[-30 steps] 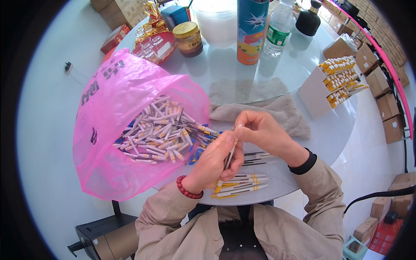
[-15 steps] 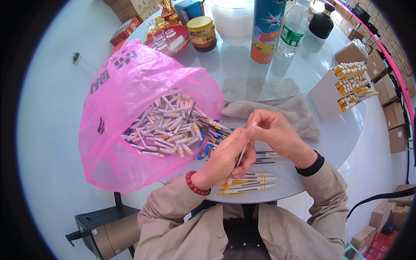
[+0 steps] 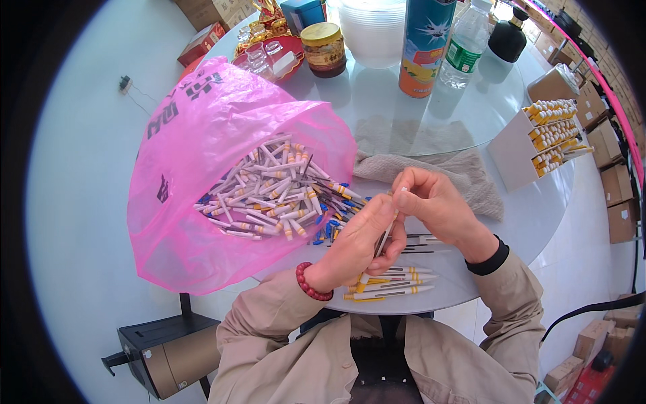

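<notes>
My left hand (image 3: pixel 360 244) is closed around a white and yellow pen (image 3: pixel 383 240), which stands tilted with its yellow end low. At the pen's upper end, the thumb and forefinger of my right hand (image 3: pixel 434 205) pinch together; whether they grip the pen itself or a small part is hidden. Below my hands, several assembled white and yellow pens (image 3: pixel 397 291) lie side by side near the table's front edge. Thin dark refills (image 3: pixel 420 245) rest under my right hand. To the left, a pink plastic bag (image 3: pixel 195 168) lies with its mouth spread around a heap of pen barrels (image 3: pixel 272 185).
Blue-tipped pen parts (image 3: pixel 330 229) spill from the bag's mouth. Behind my hands lies a grey cloth (image 3: pixel 464 178). A white divided box (image 3: pixel 515 153) of pens stands at the right. A jar (image 3: pixel 324 50), a spray can (image 3: pixel 425 50) and a plastic bottle (image 3: pixel 464 50) stand at the back.
The whole view has shifted slightly, so things appear a little farther right. Both hands stay together at the pen, the right fingers still pinched at its top.
</notes>
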Demonstrator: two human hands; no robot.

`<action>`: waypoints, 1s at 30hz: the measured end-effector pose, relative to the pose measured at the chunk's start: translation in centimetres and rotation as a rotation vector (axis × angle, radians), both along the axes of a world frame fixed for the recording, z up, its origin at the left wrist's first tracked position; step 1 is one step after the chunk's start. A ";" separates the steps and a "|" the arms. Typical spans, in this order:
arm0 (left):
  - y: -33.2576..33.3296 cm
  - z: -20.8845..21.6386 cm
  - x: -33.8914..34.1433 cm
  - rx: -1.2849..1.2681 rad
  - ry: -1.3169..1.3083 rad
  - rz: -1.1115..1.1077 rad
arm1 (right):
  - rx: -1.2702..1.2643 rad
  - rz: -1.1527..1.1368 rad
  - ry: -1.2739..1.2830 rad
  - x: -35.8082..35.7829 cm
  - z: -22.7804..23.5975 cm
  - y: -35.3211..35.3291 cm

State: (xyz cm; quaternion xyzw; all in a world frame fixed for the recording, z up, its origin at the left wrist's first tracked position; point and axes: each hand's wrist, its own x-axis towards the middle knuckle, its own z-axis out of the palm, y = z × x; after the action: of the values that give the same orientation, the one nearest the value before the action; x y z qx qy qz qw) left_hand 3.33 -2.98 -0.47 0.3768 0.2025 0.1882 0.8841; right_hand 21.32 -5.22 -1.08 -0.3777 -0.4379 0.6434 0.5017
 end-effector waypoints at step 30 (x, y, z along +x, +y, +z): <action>0.1 -0.5 0.1 -0.046 -0.021 -0.003 | 0.003 0.016 0.043 0.1 0.2 0.0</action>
State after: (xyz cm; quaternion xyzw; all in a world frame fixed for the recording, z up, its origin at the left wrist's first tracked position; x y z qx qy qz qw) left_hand 3.39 -2.91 -0.94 0.3546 0.1967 0.1861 0.8950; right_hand 21.44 -5.18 -0.84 -0.3595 -0.4307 0.6548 0.5064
